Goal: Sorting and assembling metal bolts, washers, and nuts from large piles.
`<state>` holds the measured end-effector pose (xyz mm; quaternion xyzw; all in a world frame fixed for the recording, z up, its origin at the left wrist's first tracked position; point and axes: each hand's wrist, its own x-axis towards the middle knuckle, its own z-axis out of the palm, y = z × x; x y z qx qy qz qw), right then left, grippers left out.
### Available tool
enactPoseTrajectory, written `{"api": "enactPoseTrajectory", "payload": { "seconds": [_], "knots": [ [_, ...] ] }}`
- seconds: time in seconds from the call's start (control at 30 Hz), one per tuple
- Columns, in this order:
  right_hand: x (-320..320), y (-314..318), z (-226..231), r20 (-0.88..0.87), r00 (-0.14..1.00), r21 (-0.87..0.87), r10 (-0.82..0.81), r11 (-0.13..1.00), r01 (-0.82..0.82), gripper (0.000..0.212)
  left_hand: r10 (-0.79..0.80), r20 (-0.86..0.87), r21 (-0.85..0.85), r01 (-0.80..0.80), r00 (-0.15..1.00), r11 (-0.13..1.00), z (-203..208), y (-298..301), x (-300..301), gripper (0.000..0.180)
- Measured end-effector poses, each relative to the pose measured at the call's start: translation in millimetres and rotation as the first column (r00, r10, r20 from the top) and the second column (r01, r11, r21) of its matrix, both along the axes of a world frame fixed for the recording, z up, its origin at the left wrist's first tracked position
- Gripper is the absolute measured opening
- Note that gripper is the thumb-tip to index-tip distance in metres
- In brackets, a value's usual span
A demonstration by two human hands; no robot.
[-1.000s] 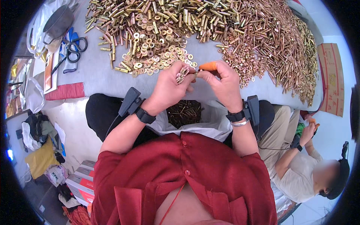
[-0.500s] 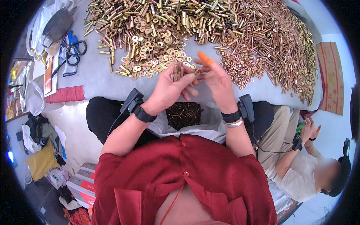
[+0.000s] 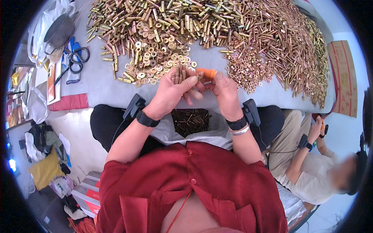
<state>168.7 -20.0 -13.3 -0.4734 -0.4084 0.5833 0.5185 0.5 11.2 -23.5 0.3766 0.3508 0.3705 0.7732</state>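
Note:
My left hand (image 3: 171, 93) is closed around a small bunch of coppery bolts (image 3: 179, 74), which stand up side by side between its fingers. Its thumb points right, toward my other hand. My right hand (image 3: 224, 90) wears an orange finger cover (image 3: 206, 73) on the index finger. The fingertips of both hands meet over the table's near edge. My right fingers are bent in a pinch, and what sits in them is too small and blurred to make out. Just beyond the hands lie flat brass-coloured washers (image 3: 155, 58) and small coppery hex nuts (image 3: 248, 73).
Metal tubes (image 3: 202, 21) heap up at the back, long thin rods (image 3: 291, 50) at the right. Between my knees a white bag (image 3: 163, 132) holds dark bolts (image 3: 190, 121). Scissors (image 3: 75, 62) and a dark pot (image 3: 59, 30) are far left. Another person (image 3: 311, 171) sits at right.
My right hand has come down and left, its orange-covered finger now curled toward the left hand's fingertips instead of raised. My left hand keeps its bunch of bolts.

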Motion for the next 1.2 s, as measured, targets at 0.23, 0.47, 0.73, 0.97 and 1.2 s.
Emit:
{"api": "enactPoseTrajectory", "payload": {
  "seconds": [0.23, 0.47, 0.73, 0.97, 1.2],
  "knots": [
    [48, 49, -16, 0.794, 0.342, 0.515, -0.502, 0.855, 0.059, 0.025, -0.246, -0.383, 0.06, 0.29, 0.89, 0.955, 14, -15, 7, 0.019],
    [57, 72, -35, 0.882, -0.015, 0.463, -0.472, 0.871, -0.163, 0.023, 0.031, -0.427, 0.109, 0.017, 0.904, 0.994, 16, -9, 3, 0.023],
    [31, 33, -12, 0.782, 0.464, 0.527, -0.416, 0.838, -0.138, 0.022, -0.064, -0.311, -0.163, 0.013, 0.948, 0.987, 16, 2, -3, 0.024],
    [24, 22, 3, 0.814, 0.485, 0.508, -0.319, 0.795, -0.33, 0.023, -0.103, -0.344, -0.134, 0.059, 0.933, 0.989, 15, -2, -6, 0.019],
    [28, 18, 7, 0.855, 0.426, 0.485, -0.297, 0.75, -0.45, 0.023, -0.155, -0.389, -0.113, 0.12, 0.908, 0.986, 13, -3, -6, 0.02]
  ]
}}
